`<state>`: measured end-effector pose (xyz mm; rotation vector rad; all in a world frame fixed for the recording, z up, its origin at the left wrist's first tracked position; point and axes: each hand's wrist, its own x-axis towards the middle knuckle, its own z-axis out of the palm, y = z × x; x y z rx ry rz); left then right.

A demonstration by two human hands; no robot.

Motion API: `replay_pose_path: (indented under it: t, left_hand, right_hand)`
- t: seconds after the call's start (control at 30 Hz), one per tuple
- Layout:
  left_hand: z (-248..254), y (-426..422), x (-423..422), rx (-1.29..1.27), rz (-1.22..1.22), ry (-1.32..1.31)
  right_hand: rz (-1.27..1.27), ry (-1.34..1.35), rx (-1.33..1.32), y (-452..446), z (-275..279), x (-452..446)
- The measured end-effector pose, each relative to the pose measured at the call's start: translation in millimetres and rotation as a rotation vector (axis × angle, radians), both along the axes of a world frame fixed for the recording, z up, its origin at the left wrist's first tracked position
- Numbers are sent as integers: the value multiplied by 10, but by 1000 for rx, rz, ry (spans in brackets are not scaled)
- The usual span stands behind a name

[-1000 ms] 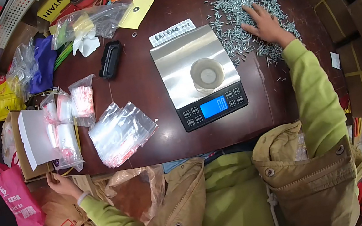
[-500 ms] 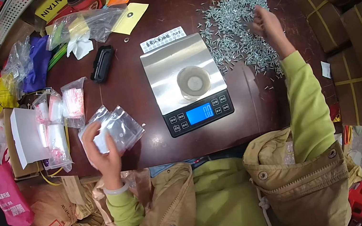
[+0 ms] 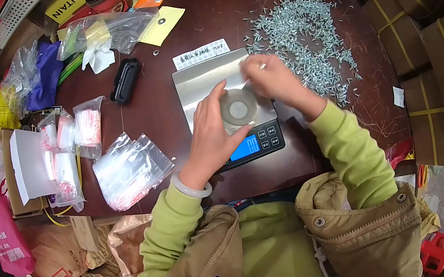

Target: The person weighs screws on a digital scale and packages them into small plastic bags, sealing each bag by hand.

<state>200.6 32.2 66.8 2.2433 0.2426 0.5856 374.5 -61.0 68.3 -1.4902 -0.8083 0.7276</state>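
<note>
Both hands (image 3: 243,108) now at scale (image 3: 191,81) | dark-red tabletop (image 3: 169,109) | cartons (image 3: 409,46) right

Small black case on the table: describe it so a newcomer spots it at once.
On the dark table, find the silver-topped scale. Left of it, just below the crumpled white tissue, lies the small, elongated black case, set at a slant. Its solid black sets it apart from that tissue and the clear bags nearer the person.
</note>
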Motion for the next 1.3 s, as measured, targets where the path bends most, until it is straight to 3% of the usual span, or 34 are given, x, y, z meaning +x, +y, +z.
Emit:
replay_pose_path:
  t: [0.03,0.1,0.27,0.4,0.5,0.67,0.87,0.97,1.13,1.23,1.27,1.3]
  left_hand:
    - [-19,-13,19,-7,16,-10]
    - [-48,-33,29,-23,49,-27]
    - [-16,-48,28,-34,70,-6]
    - [68,0,-64,-12,59,-9]
    - [32,127,-218,-194,172,-53]
    - [-189,79,-353,-825,271,-89]
    - [-318,-16,-535,-1054,193,-180]
    - [-188,-185,-720,-940,149,-68]
    - [-117,-401,-986,-984,22,-54]
    - [-94,-406,-1026,-1044,-3,-81]
    - [-106,-392,-1037,-1054,29,-83]
    - [-127,-366,-1052,-1064,62,-86]
  right_hand:
    - [-72,-514,30,80,-35,-143]
    - [-23,-741,-131,27,133,-336]
    - [-33,-984,-32,64,45,-454]
    - [-50,-699,-6,-14,53,-230]
    - [-126,-398,-128,-242,75,-32]
    - [-29,-405,-422,-727,-27,-205]
    - [14,-168,-386,-923,42,-497]
    - [58,-118,-402,-1068,170,-632]
    - [102,-19,-495,-1323,239,-777]
    - [117,-109,-496,-1394,183,-710]
    - [59,-47,-456,-1389,155,-640]
    - [-73,227,-345,-1378,149,-568]
